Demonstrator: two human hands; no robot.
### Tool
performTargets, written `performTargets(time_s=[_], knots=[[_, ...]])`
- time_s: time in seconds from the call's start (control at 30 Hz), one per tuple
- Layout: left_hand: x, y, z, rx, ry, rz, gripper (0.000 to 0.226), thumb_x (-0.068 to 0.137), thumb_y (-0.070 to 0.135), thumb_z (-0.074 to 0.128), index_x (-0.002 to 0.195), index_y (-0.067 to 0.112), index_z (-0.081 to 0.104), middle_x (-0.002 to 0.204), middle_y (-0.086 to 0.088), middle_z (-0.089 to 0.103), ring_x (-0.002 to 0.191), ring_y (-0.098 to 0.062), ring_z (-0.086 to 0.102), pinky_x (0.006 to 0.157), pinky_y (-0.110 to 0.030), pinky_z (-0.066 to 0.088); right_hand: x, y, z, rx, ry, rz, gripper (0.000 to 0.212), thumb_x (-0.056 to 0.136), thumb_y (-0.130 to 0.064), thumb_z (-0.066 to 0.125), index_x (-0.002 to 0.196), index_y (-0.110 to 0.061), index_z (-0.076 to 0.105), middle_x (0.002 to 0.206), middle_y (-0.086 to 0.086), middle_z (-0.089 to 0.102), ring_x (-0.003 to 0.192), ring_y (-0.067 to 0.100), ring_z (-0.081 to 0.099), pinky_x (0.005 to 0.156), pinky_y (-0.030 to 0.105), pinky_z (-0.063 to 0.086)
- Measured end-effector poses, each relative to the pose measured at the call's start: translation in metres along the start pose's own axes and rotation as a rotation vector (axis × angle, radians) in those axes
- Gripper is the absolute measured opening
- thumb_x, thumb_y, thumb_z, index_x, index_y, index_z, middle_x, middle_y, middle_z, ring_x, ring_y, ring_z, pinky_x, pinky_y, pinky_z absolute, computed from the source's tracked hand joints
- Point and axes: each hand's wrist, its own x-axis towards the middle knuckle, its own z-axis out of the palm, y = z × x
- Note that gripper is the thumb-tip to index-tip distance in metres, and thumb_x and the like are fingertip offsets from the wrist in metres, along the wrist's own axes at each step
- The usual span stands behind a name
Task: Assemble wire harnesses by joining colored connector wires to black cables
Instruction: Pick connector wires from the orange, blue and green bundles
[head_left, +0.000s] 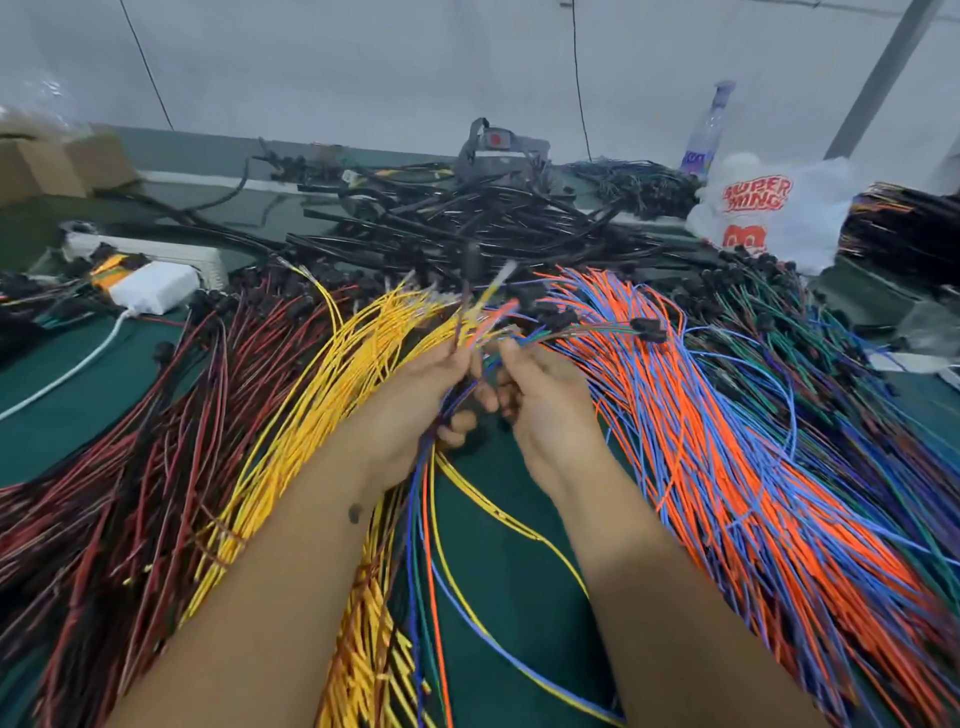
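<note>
My left hand (415, 395) and right hand (540, 400) each pinch the held wires (431, 509), just in front of the black cables (467, 218). I judge loose strands could snag the yellow bundle (322, 395) left of them and tangle.

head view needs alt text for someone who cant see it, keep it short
Two bare hands meet over a green table, the left hand and right hand each gripping a small bunch of mixed coloured wires. Fanned around them lie yellow wires, red and black wires and orange and blue wires, with a heap of black cables behind.
</note>
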Motion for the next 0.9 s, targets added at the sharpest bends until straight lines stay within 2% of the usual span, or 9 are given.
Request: performTargets(time_s=[0.1, 0.23, 0.3, 0.4, 0.53, 0.63, 0.77, 0.87, 0.9], knots=[[0.003, 0.000, 0.001, -0.027, 0.102, 0.024, 0.030, 0.105, 0.030, 0.032, 0.087, 0.019, 0.054, 0.064, -0.005, 0.064, 0.043, -0.011, 0.049, 0.039, -0.016, 0.037, 0.003, 0.002, -0.002, -0.039, 0.071, 0.009, 0.018, 0.100, -0.018, 0.050, 0.087, -0.008, 0.060, 0.056, -0.004, 0.050, 0.050, 0.012, 0.044, 0.051, 0.021, 0.033], [0.003, -0.008, 0.006, 0.190, 0.149, 0.114, 0.027, 0.105, 0.025, 0.036, 0.100, 0.020, 0.062, 0.054, 0.004, 0.054, 0.039, -0.007, 0.040, 0.037, -0.015, 0.030, 0.005, 0.001, -0.003, -0.134, 0.082, -0.001, 0.022, 0.100, -0.016, 0.050, 0.083, -0.010, 0.063, 0.058, -0.005, 0.049, 0.046, 0.007, 0.043, 0.051, 0.022, 0.034], [0.003, -0.009, 0.007, 0.236, 0.166, 0.127, 0.027, 0.104, 0.025, 0.038, 0.101, 0.024, 0.065, 0.051, 0.007, 0.050, 0.039, -0.007, 0.036, 0.038, -0.015, 0.027, 0.005, -0.002, -0.004, -0.247, 0.116, -0.080, 0.026, 0.098, -0.017, 0.053, 0.077, -0.008, 0.064, 0.054, -0.006, 0.046, 0.044, 0.007, 0.039, 0.048, 0.020, 0.031], [0.004, -0.009, 0.008, 0.273, 0.148, 0.109, 0.024, 0.103, 0.025, 0.040, 0.090, 0.019, 0.059, 0.057, 0.001, 0.043, 0.038, -0.006, 0.031, 0.038, -0.015, 0.022, 0.003, -0.005, -0.007, -0.388, 0.115, -0.252, 0.035, 0.097, -0.018, 0.055, 0.062, -0.013, 0.050, 0.053, 0.000, 0.039, 0.051, 0.011, 0.032, 0.050, 0.025, 0.026], [0.002, -0.010, 0.010, 0.342, 0.107, 0.085, 0.034, 0.103, 0.028, 0.039, 0.079, 0.026, 0.063, 0.059, -0.002, 0.039, 0.037, -0.005, 0.028, 0.038, -0.015, 0.022, 0.002, -0.008, -0.005, -0.308, 0.074, -0.298, 0.044, 0.097, -0.014, 0.055, 0.055, -0.021, 0.042, 0.046, -0.012, 0.034, 0.046, 0.002, 0.027, 0.046, 0.018, 0.024], [-0.002, -0.008, 0.010, 0.441, 0.032, 0.060, 0.030, 0.103, 0.032, 0.037, 0.085, 0.023, 0.060, 0.059, -0.001, 0.043, 0.038, -0.005, 0.032, 0.040, -0.014, 0.026, 0.004, -0.008, -0.005, -0.060, 0.095, -0.193, 0.045, 0.098, -0.016, 0.056, 0.055, -0.022, 0.044, 0.047, -0.011, 0.037, 0.042, -0.001, 0.033, 0.044, 0.013, 0.036], [-0.003, -0.007, 0.009, 0.504, 0.004, 0.036, 0.034, 0.103, 0.033, 0.038, 0.089, 0.020, 0.065, 0.055, 0.006, 0.049, 0.045, -0.008, 0.039, 0.045, -0.016, 0.031, 0.005, -0.007, -0.006, 0.072, 0.092, -0.113, 0.034, 0.099, -0.019, 0.053, 0.073, 0.001, 0.060, 0.046, -0.004, 0.034, 0.039, 0.006, 0.029, 0.040, 0.017, 0.034], [-0.002, -0.006, 0.008, 0.477, 0.003, 0.017, 0.037, 0.103, 0.034, 0.036, 0.085, 0.018, 0.064, 0.052, 0.008, 0.044, 0.042, -0.008, 0.033, 0.042, -0.015, 0.028, 0.007, -0.005, -0.007, -0.023, 0.079, -0.133, 0.039, 0.100, -0.020, 0.052, 0.067, 0.000, 0.048, 0.043, -0.006, 0.032, 0.038, 0.009, 0.030, 0.041, 0.022, 0.034], [-0.002, -0.006, 0.008, 0.470, 0.009, 0.014, 0.037, 0.103, 0.035, 0.036, 0.082, 0.020, 0.063, 0.052, 0.008, 0.042, 0.041, -0.007, 0.032, 0.040, -0.015, 0.027, 0.007, -0.006, -0.007, -0.068, 0.068, -0.139, 0.040, 0.100, -0.021, 0.052, 0.072, 0.007, 0.051, 0.044, -0.005, 0.032, 0.039, 0.010, 0.032, 0.043, 0.024, 0.034]])
